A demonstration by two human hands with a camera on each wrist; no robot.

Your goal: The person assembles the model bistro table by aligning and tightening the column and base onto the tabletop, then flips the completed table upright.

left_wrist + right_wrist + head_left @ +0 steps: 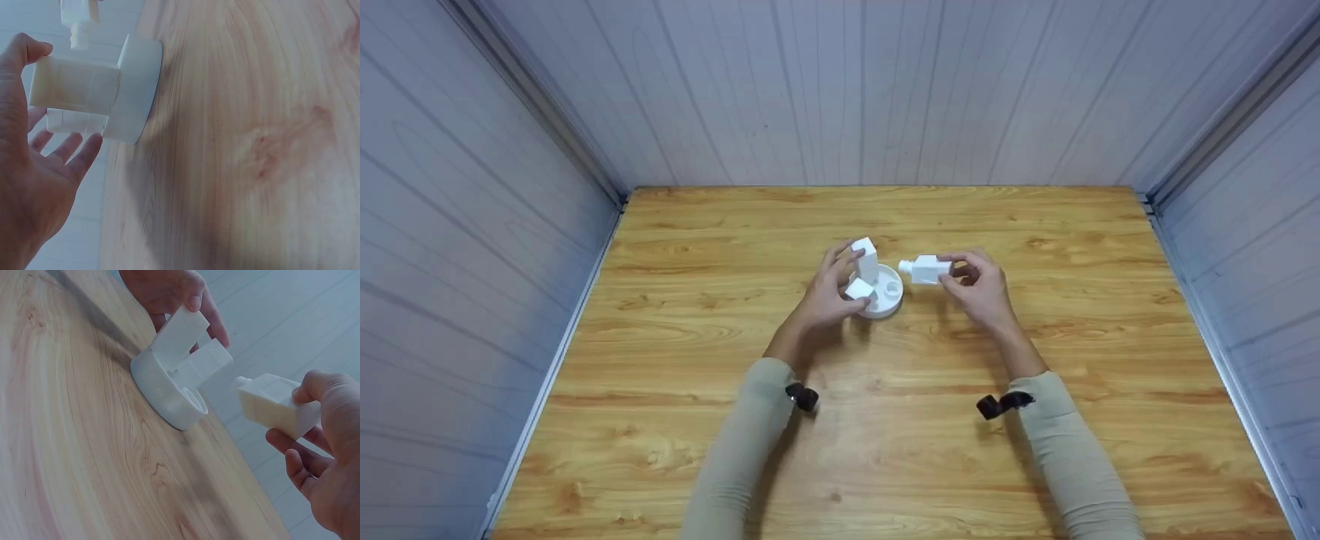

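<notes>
A white round base (pixel 891 298) lies on the wooden table (pixel 885 450), with a tall white block (pixel 867 259) and a shorter white block (pixel 859 289) standing in it. My left hand (pixel 831 291) holds the tall block, one fingertip on its top and the thumb by the shorter block. In the left wrist view the base (pixel 138 87) and tall block (pixel 73 84) lie beside my palm (pixel 34 163). My right hand (pixel 979 285) pinches a white block with a round peg (pixel 924 270) in the air just right of the base, peg pointing at it; the right wrist view shows this pegged block (pixel 275 405) near the base (pixel 163 394).
Pale panelled walls (pixel 840 90) close the table in at the back and on both sides. Bare wood stretches all around the base. A black wrist camera mount (pixel 802 396) sits on each sleeve.
</notes>
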